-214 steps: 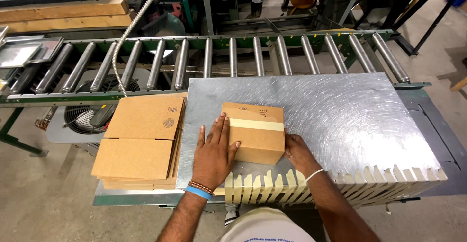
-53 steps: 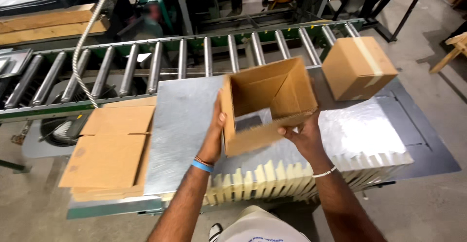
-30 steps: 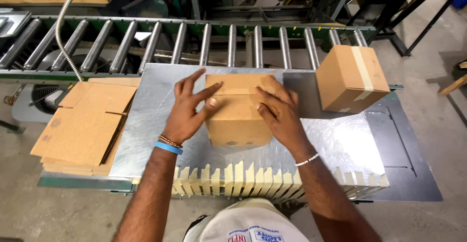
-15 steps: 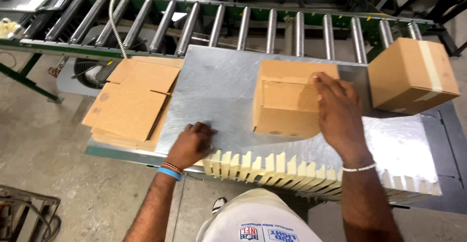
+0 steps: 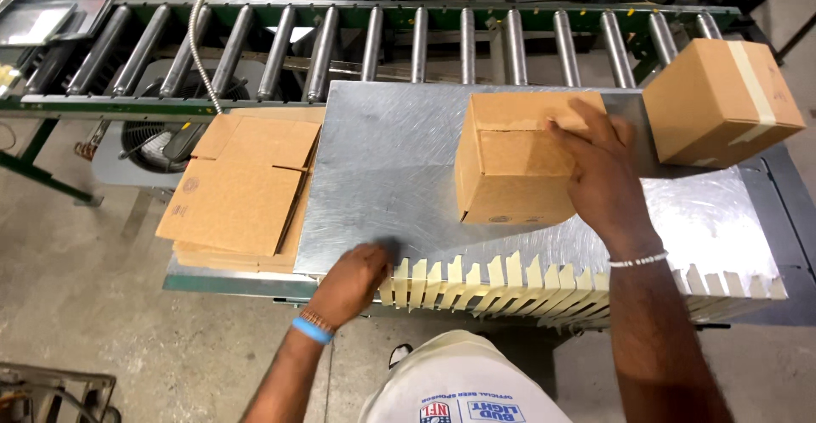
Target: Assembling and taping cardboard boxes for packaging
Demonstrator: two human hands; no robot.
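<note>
A small cardboard box [image 5: 514, 164] stands on the metal table [image 5: 382, 168], near its middle. The right hand [image 5: 599, 172] lies flat on the box's top right side, fingers [image 5: 568, 130] spread across the closed flaps. The left hand [image 5: 353, 277] reaches the table's near edge, fingertips pinching the first of the tape strips [image 5: 476, 280] hanging there, left of the box.

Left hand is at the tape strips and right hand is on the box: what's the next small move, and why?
Probably peel one tape strip with the left hand and bring it to the box. Its flaps look folded shut but untaped, and the right hand presses on it.
</note>
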